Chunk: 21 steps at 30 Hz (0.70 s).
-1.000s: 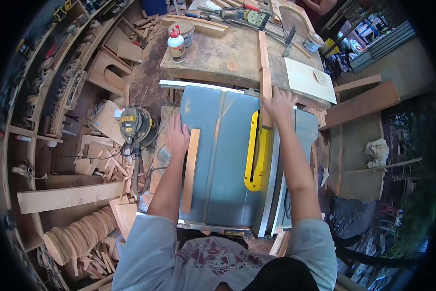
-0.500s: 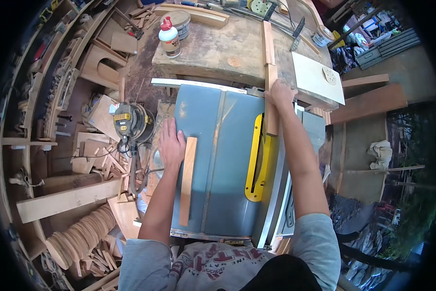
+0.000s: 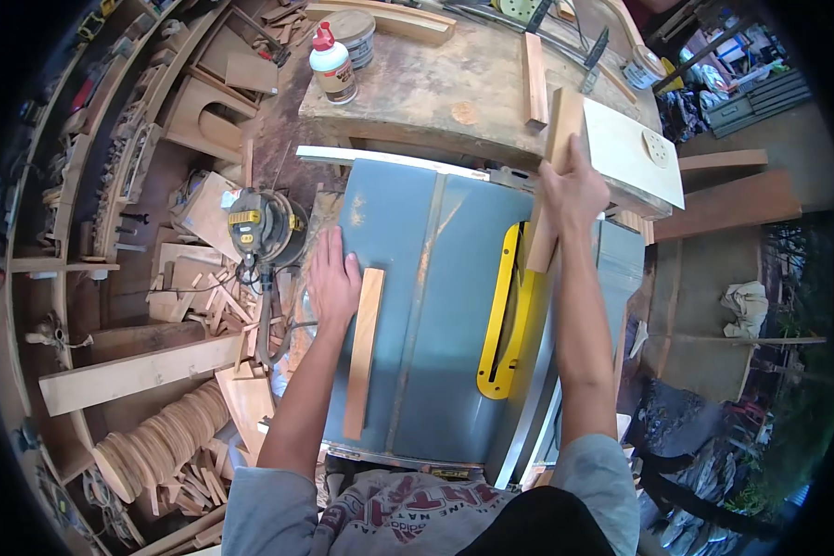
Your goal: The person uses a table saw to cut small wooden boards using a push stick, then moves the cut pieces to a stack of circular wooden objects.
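Note:
My right hand (image 3: pixel 574 190) grips a wooden strip (image 3: pixel 563 119) by its middle, over the far right part of a table saw (image 3: pixel 389 232). The strip's near end is beside the far end of the yellow throat plate (image 3: pixel 496 357), next to the fence (image 3: pixel 525 394); its far end reaches over the workbench. My left hand (image 3: pixel 333 283) lies flat on the saw table's left edge, fingers stretched out, holding nothing. Just right of that wrist, a second wooden strip (image 3: pixel 364 352) lies on the saw table.
Ahead, the workbench (image 3: pixel 407 97) carries another strip (image 3: pixel 534 83), a glue bottle (image 3: pixel 334 69), a tub (image 3: pixel 352 39) and a pale panel (image 3: pixel 621 139). A vacuum (image 3: pixel 267 227) stands left of the saw, among wood offcuts. Boards (image 3: pixel 727 199) lie at the right.
My right hand has shifted the strip slightly right and away from the strip on the bench, leaving a gap between the two. My left hand stays flat on the saw table.

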{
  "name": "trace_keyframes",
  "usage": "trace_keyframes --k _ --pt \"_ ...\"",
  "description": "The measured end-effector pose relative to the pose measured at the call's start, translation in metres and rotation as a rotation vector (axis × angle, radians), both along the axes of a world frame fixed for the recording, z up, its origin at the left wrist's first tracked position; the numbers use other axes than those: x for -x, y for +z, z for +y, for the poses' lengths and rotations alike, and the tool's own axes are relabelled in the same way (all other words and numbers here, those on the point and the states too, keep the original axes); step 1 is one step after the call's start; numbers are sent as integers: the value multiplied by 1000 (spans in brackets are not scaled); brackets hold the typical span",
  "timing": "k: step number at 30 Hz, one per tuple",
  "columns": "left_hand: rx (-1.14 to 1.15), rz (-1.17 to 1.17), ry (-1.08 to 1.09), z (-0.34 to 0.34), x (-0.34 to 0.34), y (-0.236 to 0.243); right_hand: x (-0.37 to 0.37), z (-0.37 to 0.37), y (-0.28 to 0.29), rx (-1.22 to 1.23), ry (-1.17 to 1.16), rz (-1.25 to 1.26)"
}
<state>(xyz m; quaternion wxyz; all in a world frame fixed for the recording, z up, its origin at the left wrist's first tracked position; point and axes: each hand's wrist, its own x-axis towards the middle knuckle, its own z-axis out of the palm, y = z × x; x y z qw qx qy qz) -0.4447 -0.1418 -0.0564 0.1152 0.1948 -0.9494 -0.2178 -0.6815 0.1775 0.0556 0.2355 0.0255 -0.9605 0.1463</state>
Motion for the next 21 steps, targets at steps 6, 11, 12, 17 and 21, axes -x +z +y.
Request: trace_keyframes --k 6,11,12,17,21 --pt "6 -15 -8 -3 2 5 -35 1 69 414 45 456" --pt "15 -39 17 -1 1 -1 37 -12 92 670 178 116" --pt "2 -40 14 1 3 -3 67 -9 60 527 168 32" --pt "5 -16 22 -3 1 -6 148 -72 3 96 157 -295" --pt "16 -18 24 -2 -1 -3 215 -74 -10 69 62 -350"
